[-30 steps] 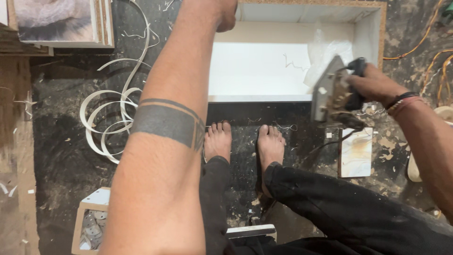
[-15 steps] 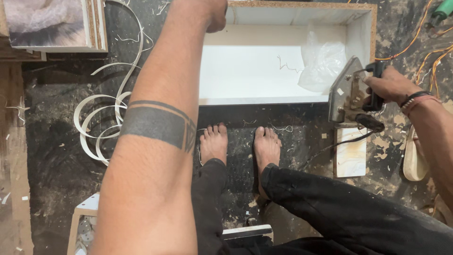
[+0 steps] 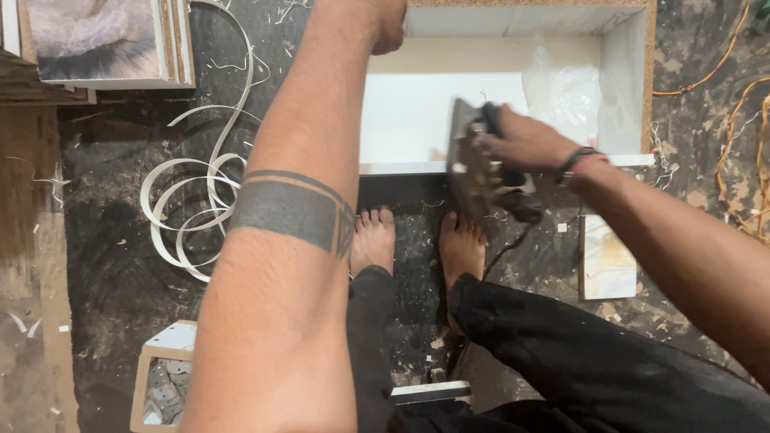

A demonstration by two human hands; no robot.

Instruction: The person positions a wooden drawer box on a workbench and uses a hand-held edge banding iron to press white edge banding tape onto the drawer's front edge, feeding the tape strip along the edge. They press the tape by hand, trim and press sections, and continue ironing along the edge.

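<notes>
Leftward along the front edge is where my right hand (image 3: 525, 143) has carried the clothes iron (image 3: 473, 168) since the earlier frames, when it stood near the right end of the white cabinet panel (image 3: 409, 120); now it sits near the middle of that edge. My right hand is wrapped tight round the iron's dark handle, with the soleplate turned toward the panel's front edge, which I judge is how heat is put onto the edge strip. Its long axis runs roughly away from me, tip toward the far side, heel toward my bare feet (image 3: 461, 244), and its cord (image 3: 501, 248) trails down to the floor. My left hand (image 3: 385, 24) reaches across to the box's far rim, apparently steadying it; its fingers are cut off by the frame, so I cannot tell whether it grips or only presses. Loose coils of white edge banding (image 3: 188, 216) lie on the floor to my left.
</notes>
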